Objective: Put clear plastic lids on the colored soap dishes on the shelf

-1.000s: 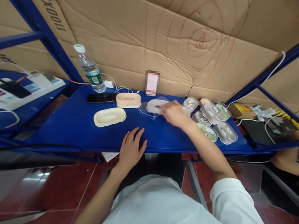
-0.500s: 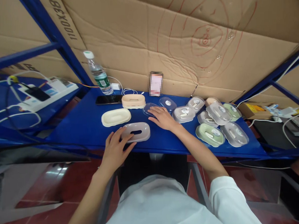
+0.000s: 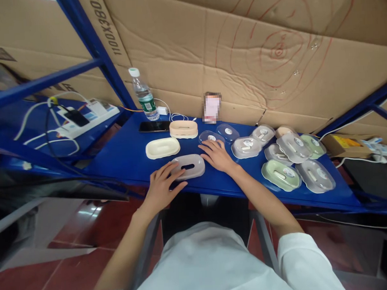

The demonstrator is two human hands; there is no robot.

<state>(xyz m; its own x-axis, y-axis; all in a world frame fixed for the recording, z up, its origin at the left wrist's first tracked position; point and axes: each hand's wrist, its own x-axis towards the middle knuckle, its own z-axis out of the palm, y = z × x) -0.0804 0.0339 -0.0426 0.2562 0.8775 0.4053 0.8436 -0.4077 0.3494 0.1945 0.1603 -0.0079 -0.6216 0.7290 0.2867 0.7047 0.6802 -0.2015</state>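
I see soft, even indoor light; glare on the glossy red floor (image 3: 72,236); wide-angle bending at edges; slightly soft focus.

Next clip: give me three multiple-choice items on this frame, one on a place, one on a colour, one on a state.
1. Where does the water bottle stand?
A. back left of the blue shelf
B. on the floor
C. front right corner

2. What colour is the tray under the left hand?
A. green
B. grey
C. red

3. How is the right hand?
A. fist around the bottle
B. raised off the shelf
C. laid open by the grey tray

Key: 1 A, it stands by the cardboard wall; 2 B, pale grey with a slot; 3 C, fingers spread flat.
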